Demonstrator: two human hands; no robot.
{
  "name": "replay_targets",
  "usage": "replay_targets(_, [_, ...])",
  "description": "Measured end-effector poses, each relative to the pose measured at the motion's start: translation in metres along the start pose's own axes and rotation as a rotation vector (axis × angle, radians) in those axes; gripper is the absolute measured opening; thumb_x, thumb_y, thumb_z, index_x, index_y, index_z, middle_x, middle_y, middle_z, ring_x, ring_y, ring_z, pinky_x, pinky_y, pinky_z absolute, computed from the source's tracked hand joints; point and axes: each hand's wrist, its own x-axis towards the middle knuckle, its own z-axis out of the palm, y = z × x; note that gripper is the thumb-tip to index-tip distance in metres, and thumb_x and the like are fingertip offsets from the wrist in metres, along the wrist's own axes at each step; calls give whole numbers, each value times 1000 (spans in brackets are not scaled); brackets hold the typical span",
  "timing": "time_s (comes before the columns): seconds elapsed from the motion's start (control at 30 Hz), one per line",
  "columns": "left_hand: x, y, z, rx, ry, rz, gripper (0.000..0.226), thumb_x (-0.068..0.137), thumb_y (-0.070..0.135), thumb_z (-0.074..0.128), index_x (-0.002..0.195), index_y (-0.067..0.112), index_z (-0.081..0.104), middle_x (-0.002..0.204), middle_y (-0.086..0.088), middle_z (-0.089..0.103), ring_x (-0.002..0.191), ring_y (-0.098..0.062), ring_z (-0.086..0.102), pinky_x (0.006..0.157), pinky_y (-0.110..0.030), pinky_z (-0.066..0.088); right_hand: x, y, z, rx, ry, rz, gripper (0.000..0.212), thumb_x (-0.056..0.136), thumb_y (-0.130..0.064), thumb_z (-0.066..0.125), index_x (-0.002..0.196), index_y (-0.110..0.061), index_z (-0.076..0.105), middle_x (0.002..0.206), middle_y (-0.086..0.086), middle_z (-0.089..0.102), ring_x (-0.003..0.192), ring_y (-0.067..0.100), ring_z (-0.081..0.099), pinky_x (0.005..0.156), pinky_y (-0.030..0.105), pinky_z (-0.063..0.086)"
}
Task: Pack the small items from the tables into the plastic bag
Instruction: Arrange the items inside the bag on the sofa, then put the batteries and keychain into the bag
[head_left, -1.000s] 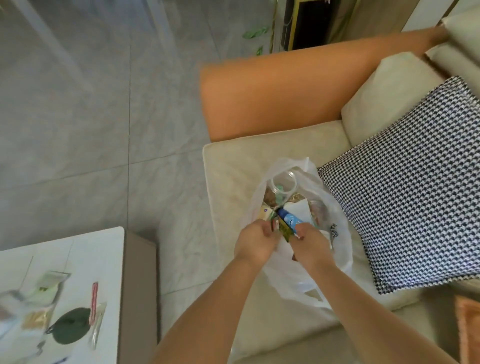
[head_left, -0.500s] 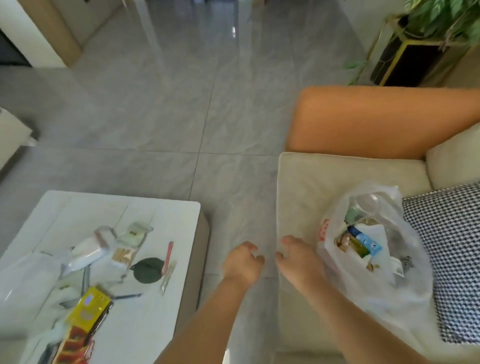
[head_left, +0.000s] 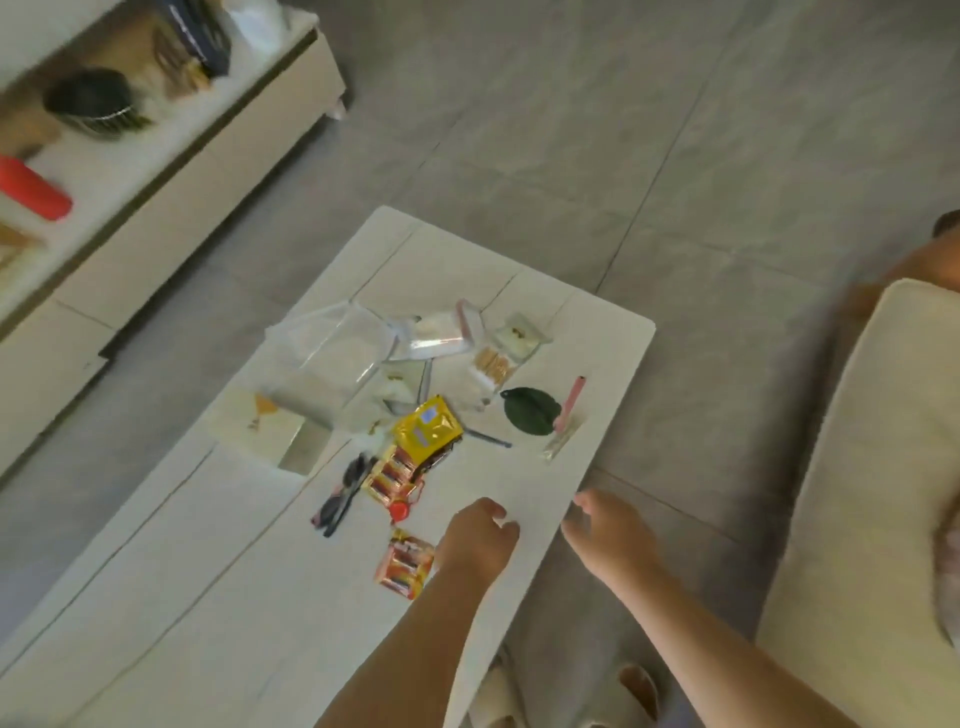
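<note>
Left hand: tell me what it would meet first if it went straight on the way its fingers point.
The left hand points up and slightly right over bare table. Straight on, the way looks free at first; the thin blue pen seems the first thing in line, with the green leaf beyond. Height above the table is unclear.

White table (head_left: 218, 597) carries yellow packet (head_left: 428, 434), dark leaf (head_left: 531, 418), seemingly battery packs (head_left: 405, 564).

I see a smooth white tabletop (head_left: 519, 493) with faint veining, stone-like. Clear glossy plastic bags (head_left: 337, 338) lie mid-frame, beside a shiny yellow foil packet (head_left: 427, 430). The floor (head_left: 623, 156) is matt grey tile; the cushion (head_left: 872, 467) at right looks like cloth.
</note>
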Motion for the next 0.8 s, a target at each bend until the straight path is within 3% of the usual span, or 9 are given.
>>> replay_targets(0.17, [16,-78,-27,-72,-6,-116,26,90,38,52,114,28,57,116,6,64,92,-10,58,67,-16,43,12,-56,49,-104,-110,-79,42,92,-37,49,132,-22,47,132,-1,54,122,17,51,98,30,42])
replay_targets(0.3, [29,-125,-39,-52,-13,-213,31,92,34,46,119,26,58,121,5,60,105,-15,59,85,-26,52,25,-84,87,-174,-167,-138,40,92,-36,49,129,-22,47,130,-2,55,120,17,51,98,32,43])
replay_targets(0.47, [45,-170,-30,-37,-5,-318,33,89,32,46,119,26,56,115,4,62,101,-17,60,83,-30,53,46,-103,128,-257,-220,-208,40,93,-36,48,130,-20,47,130,-2,56,120,16,53,99,30,45])
replay_targets(0.8, [106,-199,15,135,169,-225,50,86,42,58,130,26,40,127,3,47,117,-17,45,94,-30,42,125,-140,169,-521,-138,-599,44,94,-30,47,136,-23,37,132,-3,48,117,17,48,92,28,44])
